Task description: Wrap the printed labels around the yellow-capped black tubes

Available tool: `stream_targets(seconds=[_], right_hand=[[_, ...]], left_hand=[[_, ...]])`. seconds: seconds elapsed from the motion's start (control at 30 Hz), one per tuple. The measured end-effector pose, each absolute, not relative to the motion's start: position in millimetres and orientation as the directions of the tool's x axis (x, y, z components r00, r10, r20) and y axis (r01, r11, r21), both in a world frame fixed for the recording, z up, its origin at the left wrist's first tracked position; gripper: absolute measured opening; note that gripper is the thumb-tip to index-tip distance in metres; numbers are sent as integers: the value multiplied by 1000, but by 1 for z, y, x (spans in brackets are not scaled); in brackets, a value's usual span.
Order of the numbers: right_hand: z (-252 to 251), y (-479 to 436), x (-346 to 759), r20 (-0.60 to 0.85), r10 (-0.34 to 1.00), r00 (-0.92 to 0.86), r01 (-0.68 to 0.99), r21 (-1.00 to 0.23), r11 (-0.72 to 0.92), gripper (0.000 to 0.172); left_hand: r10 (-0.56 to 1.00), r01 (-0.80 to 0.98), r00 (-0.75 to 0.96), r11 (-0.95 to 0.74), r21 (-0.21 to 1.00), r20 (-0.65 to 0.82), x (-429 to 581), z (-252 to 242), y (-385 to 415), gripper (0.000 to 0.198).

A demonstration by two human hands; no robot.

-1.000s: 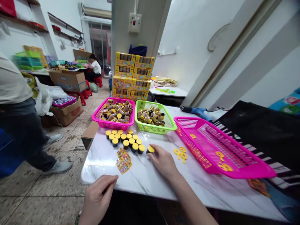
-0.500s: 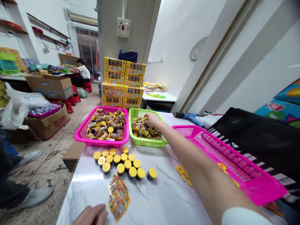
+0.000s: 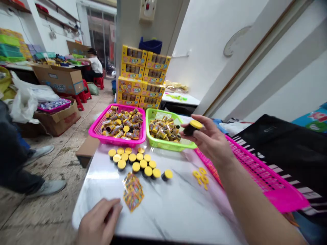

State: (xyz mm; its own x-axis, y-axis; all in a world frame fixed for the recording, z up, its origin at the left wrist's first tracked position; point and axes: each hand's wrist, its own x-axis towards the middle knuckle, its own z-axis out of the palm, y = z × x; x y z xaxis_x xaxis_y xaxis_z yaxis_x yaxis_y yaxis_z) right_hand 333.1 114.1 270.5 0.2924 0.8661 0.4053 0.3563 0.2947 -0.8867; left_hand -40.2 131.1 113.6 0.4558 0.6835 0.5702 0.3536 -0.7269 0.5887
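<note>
My right hand grips a small black pot with a yellow lid, tilted, in the air by the right side of the green basket. That basket holds many small yellow-and-brown printed tubes. My left hand is at the front left of the table, fingers curled in and nothing visible in them. Just right of it lies a fanned pile of colourful printed packets or cards. Several similar yellow-lidded pots stand grouped behind that pile.
A pink basket of printed tubes stands back left. Several yellow plastic pieces lie right of centre, near another pink basket. Boxed sets are stacked behind. One person sits far off; another's legs show left.
My right hand has come out of the green basket, back towards me and to the right, with a yellow-lidded pot in it. My left hand stays beside the packets. The camera view has shifted.
</note>
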Motion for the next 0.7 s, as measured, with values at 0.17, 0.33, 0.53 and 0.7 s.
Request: stream_targets(seconds=[0.17, 0.33, 0.53, 0.7], right_hand=[[214, 22, 256, 195, 954, 229, 406, -910, 88, 33], [138, 10, 211, 132, 879, 459, 350, -936, -43, 38], [118, 21, 199, 403, 791, 459, 637, -771, 23, 26], [118, 19, 200, 534, 737, 413, 772, -636, 28, 35]], left_hand=[[772, 422, 465, -624, 658, 434, -33, 135, 131, 21], [803, 583, 486, -593, 556, 347, 1, 145, 133, 12], [836, 730, 515, -544, 414, 189, 27, 142, 141, 10], [825, 677, 472, -565, 472, 310, 19, 136, 140, 13]])
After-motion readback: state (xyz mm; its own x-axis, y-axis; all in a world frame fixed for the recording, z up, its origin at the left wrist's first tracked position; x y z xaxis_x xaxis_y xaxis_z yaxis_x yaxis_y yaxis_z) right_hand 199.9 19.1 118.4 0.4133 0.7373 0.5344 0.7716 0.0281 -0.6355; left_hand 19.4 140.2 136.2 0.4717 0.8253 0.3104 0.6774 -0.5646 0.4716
